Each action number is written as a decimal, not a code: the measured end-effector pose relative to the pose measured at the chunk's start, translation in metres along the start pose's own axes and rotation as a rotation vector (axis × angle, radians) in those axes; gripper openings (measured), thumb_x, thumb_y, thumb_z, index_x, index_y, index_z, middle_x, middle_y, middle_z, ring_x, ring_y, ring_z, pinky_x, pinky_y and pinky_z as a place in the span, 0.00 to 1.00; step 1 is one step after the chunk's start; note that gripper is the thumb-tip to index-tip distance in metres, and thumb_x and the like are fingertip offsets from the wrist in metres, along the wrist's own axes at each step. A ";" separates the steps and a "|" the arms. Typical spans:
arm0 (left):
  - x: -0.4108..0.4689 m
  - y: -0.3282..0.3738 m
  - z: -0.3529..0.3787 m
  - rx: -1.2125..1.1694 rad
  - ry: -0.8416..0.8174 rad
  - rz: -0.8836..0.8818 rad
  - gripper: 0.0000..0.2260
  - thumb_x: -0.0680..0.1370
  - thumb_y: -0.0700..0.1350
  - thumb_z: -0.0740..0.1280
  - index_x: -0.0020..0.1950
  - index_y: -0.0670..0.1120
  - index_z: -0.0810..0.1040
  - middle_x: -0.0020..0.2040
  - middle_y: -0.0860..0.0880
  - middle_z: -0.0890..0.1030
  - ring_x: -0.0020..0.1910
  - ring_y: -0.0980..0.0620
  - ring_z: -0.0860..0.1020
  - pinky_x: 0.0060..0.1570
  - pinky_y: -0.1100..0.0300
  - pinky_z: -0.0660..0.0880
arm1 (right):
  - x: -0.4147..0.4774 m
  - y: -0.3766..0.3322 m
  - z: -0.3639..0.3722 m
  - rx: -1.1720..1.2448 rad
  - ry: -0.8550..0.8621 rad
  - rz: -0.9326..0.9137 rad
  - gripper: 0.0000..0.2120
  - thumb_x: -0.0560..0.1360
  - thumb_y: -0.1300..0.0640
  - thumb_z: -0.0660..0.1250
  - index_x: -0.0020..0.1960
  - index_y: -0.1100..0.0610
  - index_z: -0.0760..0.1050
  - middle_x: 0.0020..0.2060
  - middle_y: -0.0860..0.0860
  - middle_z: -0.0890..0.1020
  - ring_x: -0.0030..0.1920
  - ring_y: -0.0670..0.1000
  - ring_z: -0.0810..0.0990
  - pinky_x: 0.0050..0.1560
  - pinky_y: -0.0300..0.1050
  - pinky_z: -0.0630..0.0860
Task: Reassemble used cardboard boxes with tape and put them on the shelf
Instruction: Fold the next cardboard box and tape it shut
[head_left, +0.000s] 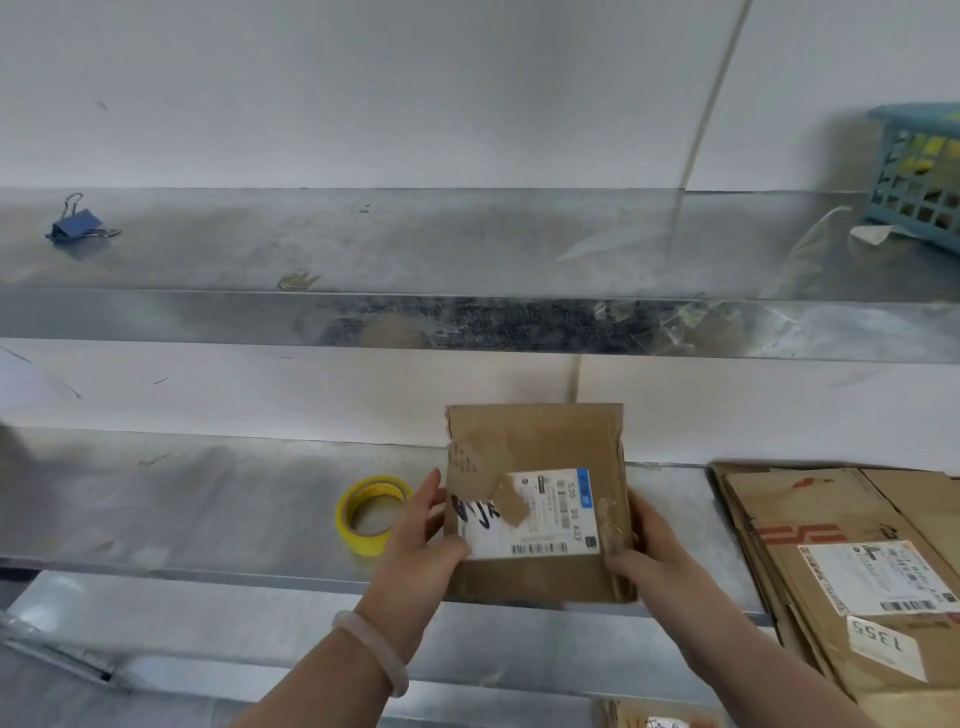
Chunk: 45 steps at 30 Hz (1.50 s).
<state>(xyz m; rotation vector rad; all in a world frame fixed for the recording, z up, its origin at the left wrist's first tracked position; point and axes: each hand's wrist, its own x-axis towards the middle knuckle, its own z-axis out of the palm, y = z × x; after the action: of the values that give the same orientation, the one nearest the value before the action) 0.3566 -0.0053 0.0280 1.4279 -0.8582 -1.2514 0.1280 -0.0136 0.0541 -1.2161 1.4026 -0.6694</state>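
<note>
— Where is the box, and who has it?

— You hold the small cardboard box (537, 499) upright between both hands, above the front edge of the lower metal shelf (208, 509). Your left hand (415, 540) grips its left edge, thumb pressed on the front by the white shipping label (540, 514). Your right hand (649, 551) clasps the right edge, thumb on the front face. The yellow tape roll (366, 514) lies on the shelf just left of your left hand. Flattened boxes (831, 545) are stacked to the right.

— What can't be made out?

— Your fingers on both sides disappear behind the box, and its depth cannot be judged. The label's print is too small to read. A blue basket (919, 176) on the upper shelf (415, 244) is cut off at the right edge of the picture.
</note>
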 end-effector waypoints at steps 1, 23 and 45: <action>0.003 0.001 -0.001 -0.006 0.012 0.008 0.30 0.77 0.29 0.62 0.75 0.53 0.66 0.56 0.51 0.80 0.55 0.50 0.80 0.50 0.56 0.77 | 0.003 0.002 -0.002 -0.114 0.020 -0.029 0.31 0.76 0.61 0.66 0.69 0.36 0.61 0.59 0.37 0.77 0.62 0.42 0.75 0.58 0.45 0.76; 0.065 0.051 0.003 0.694 -0.065 -0.104 0.41 0.67 0.62 0.75 0.73 0.58 0.56 0.62 0.47 0.72 0.55 0.48 0.77 0.50 0.54 0.78 | 0.059 -0.062 -0.014 -0.717 0.228 -0.008 0.29 0.67 0.38 0.74 0.58 0.50 0.64 0.49 0.47 0.75 0.45 0.47 0.76 0.40 0.44 0.74; 0.004 0.050 -0.052 0.248 0.310 0.088 0.07 0.80 0.44 0.67 0.54 0.46 0.82 0.48 0.48 0.84 0.45 0.46 0.84 0.45 0.50 0.83 | 0.023 -0.065 -0.014 -0.466 0.247 -0.262 0.16 0.79 0.51 0.64 0.67 0.46 0.74 0.48 0.43 0.83 0.39 0.45 0.84 0.45 0.41 0.80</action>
<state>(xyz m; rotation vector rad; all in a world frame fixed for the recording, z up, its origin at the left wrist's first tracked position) 0.4133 -0.0095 0.0729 1.7083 -0.8721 -0.8494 0.1373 -0.0578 0.1074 -1.7529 1.6798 -0.7126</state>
